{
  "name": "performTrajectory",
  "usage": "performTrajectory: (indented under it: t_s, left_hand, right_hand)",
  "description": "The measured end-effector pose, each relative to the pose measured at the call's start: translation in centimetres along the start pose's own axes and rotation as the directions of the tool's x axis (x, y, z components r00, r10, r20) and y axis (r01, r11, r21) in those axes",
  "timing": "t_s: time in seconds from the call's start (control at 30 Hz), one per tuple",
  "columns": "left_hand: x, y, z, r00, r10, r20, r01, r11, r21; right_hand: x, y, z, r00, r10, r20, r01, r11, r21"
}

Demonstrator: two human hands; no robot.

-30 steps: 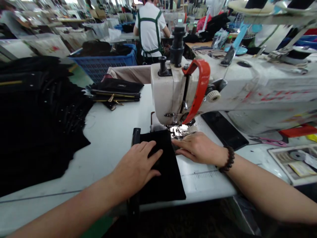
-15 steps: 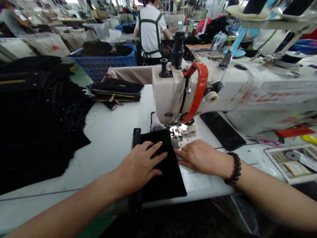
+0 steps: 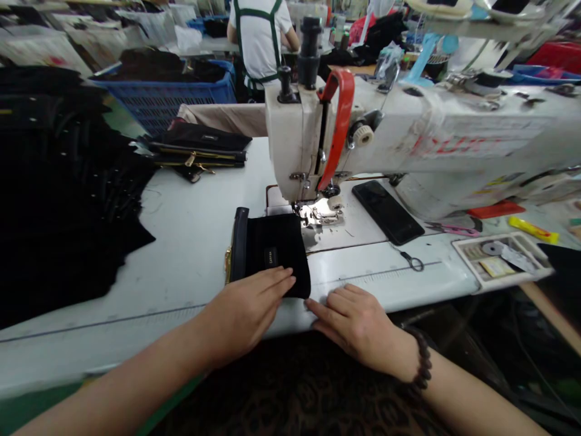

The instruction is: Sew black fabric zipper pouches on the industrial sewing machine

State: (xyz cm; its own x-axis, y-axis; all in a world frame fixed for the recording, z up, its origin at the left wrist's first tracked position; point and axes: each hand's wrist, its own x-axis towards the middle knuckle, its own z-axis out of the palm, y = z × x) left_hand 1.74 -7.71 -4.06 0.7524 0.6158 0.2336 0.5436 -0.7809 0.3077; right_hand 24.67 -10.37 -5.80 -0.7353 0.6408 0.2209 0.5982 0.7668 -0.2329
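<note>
A black fabric pouch (image 3: pixel 276 233) lies on the sewing machine table, its far right corner at the presser foot (image 3: pixel 315 215). It has a small dark label (image 3: pixel 271 257), a smooth black band along its left edge and a gold zipper (image 3: pixel 228 263) beyond that. My left hand (image 3: pixel 245 312) rests on the pouch's near part, fingers stretched out close together. With the index finger extended, my right hand (image 3: pixel 358 324) is at the pouch's near right corner; the other fingers are partly curled and nothing shows in them. Part of the pouch is hidden under my left hand.
The white sewing machine (image 3: pixel 290 139) with its red lever (image 3: pixel 338 127) stands ahead. A phone (image 3: pixel 385 212), pink-handled scissors (image 3: pixel 454 229) and a small tray (image 3: pixel 503 284) lie right. Finished-looking pouches (image 3: pixel 204 142) and a black fabric pile (image 3: pixel 59 200) are left. Someone (image 3: pixel 258 36) sits beyond.
The camera view has shifted. My left hand has slid toward the near edge of the pouch, baring the label. My right hand has drawn back from beside the presser foot to the near corner.
</note>
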Motion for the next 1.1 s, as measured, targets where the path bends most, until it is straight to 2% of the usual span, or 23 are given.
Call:
performTrajectory:
  t_s: [0.13, 0.23, 0.3, 0.37, 0.5, 0.57, 0.67, 0.73, 0.77, 0.83, 0.87, 0.93, 1.03, 1.1]
  left_hand:
    - [-0.5, -0.2, -0.4, 0.979, -0.16, -0.127, 0.137, 0.976, -0.171]
    - [-0.7, -0.1, -0.7, 0.964, -0.247, -0.1, 0.22, 0.949, -0.225]
    - [-0.9, 0.0, -0.8, 0.959, -0.271, -0.079, 0.248, 0.943, -0.222]
    - [-1.1, 0.0, -1.0, 0.948, -0.302, -0.103, 0.277, 0.939, -0.203]
    - [-1.0, 0.1, -2.3, 0.883, -0.389, -0.262, 0.37, 0.921, -0.12]
    - [-0.5, 0.0, -3.7, 0.856, -0.421, -0.3, 0.42, 0.905, -0.07]
    - [1.1, -0.1, -5.7, 0.848, -0.431, -0.307, 0.446, 0.895, -0.024]
    - [2.1, 0.0, -6.8, 0.851, -0.431, -0.3, 0.447, 0.894, -0.017]
    - [2.5, 0.1, -7.1, 0.855, -0.43, -0.291, 0.445, 0.895, -0.017]
    - [3.0, 0.2, -7.6, 0.861, -0.429, -0.273, 0.44, 0.898, -0.021]
    - [3.1, 0.3, -7.7, 0.862, -0.432, -0.266, 0.441, 0.897, -0.025]
    - [3.1, 0.3, -7.8, 0.856, -0.449, -0.257, 0.455, 0.89, -0.037]
    - [3.5, 0.0, -7.9, 0.829, -0.484, -0.279, 0.486, 0.871, -0.067]
    - [4.1, -0.6, -8.1, 0.804, -0.511, -0.305, 0.504, 0.857, -0.108]
  right_hand:
    - [0.2, -0.8, 0.8, 0.984, 0.022, -0.179, -0.028, 0.999, -0.028]
    - [0.9, -1.1, 0.9, 0.949, 0.075, -0.307, -0.081, 0.997, -0.006]
    - [1.4, -1.3, 0.8, 0.931, 0.116, -0.347, -0.117, 0.993, 0.017]
    - [2.0, -1.4, 0.9, 0.934, 0.14, -0.328, -0.144, 0.99, 0.012]
    - [3.3, -1.4, 1.0, 0.95, 0.259, -0.176, -0.257, 0.966, 0.036]
    - [4.2, -0.9, 0.9, 0.932, 0.335, -0.14, -0.324, 0.941, 0.097]
    - [5.8, 0.4, 0.5, 0.897, 0.425, -0.122, -0.386, 0.888, 0.25]
    - [6.7, 1.0, 0.1, 0.88, 0.472, -0.052, -0.393, 0.786, 0.477]
    - [7.0, 1.2, -0.1, 0.879, 0.476, 0.014, -0.382, 0.686, 0.619]
    - [7.3, 1.3, -0.3, 0.877, 0.459, 0.145, -0.355, 0.412, 0.839]
    - [7.3, 1.1, -0.3, 0.869, 0.458, 0.189, -0.344, 0.284, 0.895]
    - [6.9, 0.9, -0.2, 0.832, 0.508, 0.224, -0.331, 0.129, 0.935]
    - [6.3, 0.8, -0.2, 0.763, 0.598, 0.246, -0.292, -0.02, 0.956]
    - [6.0, 1.0, -0.3, 0.75, 0.578, 0.321, -0.252, -0.199, 0.947]
